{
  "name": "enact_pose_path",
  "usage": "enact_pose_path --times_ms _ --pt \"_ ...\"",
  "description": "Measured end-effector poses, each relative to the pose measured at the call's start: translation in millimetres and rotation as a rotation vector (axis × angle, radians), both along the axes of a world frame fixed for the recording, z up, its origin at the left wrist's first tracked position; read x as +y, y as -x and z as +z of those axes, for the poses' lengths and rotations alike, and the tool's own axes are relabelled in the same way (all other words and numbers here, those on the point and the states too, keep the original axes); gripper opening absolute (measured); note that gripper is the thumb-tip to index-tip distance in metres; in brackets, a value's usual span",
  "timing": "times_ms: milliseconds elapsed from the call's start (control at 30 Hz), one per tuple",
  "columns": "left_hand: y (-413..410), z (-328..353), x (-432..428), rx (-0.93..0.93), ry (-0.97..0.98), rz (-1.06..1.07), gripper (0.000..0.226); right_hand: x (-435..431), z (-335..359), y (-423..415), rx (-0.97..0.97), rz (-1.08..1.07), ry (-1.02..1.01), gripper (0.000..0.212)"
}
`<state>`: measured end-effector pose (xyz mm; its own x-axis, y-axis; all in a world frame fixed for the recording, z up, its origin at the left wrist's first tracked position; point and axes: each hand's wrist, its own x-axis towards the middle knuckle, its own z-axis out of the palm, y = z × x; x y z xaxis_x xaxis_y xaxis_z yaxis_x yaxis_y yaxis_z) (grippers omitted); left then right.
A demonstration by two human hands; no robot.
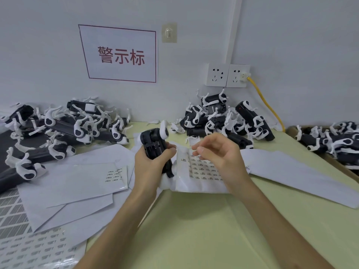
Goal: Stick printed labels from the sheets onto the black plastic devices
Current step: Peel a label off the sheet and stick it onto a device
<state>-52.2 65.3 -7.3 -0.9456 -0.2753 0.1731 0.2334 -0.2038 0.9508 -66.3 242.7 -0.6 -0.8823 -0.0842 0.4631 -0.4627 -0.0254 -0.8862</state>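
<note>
A black plastic device with white clip-on parts point(153, 145) is held upright above the middle of the desk, just left of the label sheet. The left hand point(149, 166) grips it around its lower body, fingers curled round the right side. The right hand point(217, 152) hovers just beside it, over the sheet, with thumb and forefinger tips pressed together and the other fingers loosely curled. A small white printed label point(193, 141) shows right at those tips; whether it is pinched there I cannot tell.

Beneath the right hand lies a white sheet with rows of small black-printed labels point(202, 170), its left edge curling up against the held device. To the left lies a glossy sheet with only a few labels left at its corner point(114, 174), on top of blank white backing sheets point(68, 193). At the near left corner lies another shiny sheet full of labels point(38, 247).

The pale green desk point(194, 230) carries a heap of the same black-and-white devices at the far left point(58, 129) and a second heap at the far centre-right point(223, 119). More of them fill a brown cardboard box point(291, 131) at the right edge.

On the grey wall behind hang a white sign with a red border and red characters point(120, 55), two white wall sockets point(227, 75) and a yellow cable point(268, 105) running from the right socket down behind the desk.
</note>
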Motion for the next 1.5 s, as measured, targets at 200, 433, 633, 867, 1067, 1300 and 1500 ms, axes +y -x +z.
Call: enact_pose_path --times_ms 200,433,633,867,1067,1300,1500 --pt "-7 3 2 0.116 0.029 -0.175 0.011 -1 0 -1 -0.009 -0.017 0.003 0.005" --pt "-8 3 0 0.163 0.108 -0.298 0.011 0 0 -1 -0.001 -0.03 -0.001 0.009" --pt "-10 4 2 0.142 0.094 -0.332 0.009 1 0 -2 0.054 -0.067 -0.093 0.034" --pt "-12 3 2 0.122 0.153 -0.357 0.013 0 -1 -1 0.06 -0.104 -0.122 0.031" --pt "-12 2 2 0.13 0.18 -0.317 0.008 0 -2 1 -0.009 -0.164 -0.119 0.019" --pt "-9 1 1 0.156 0.178 -0.336 0.011 1 -1 1 -0.095 -0.089 -0.11 0.006" --pt "-8 -1 1 0.114 0.177 -0.308 0.027 1 1 0 -0.146 -0.043 -0.105 0.007"
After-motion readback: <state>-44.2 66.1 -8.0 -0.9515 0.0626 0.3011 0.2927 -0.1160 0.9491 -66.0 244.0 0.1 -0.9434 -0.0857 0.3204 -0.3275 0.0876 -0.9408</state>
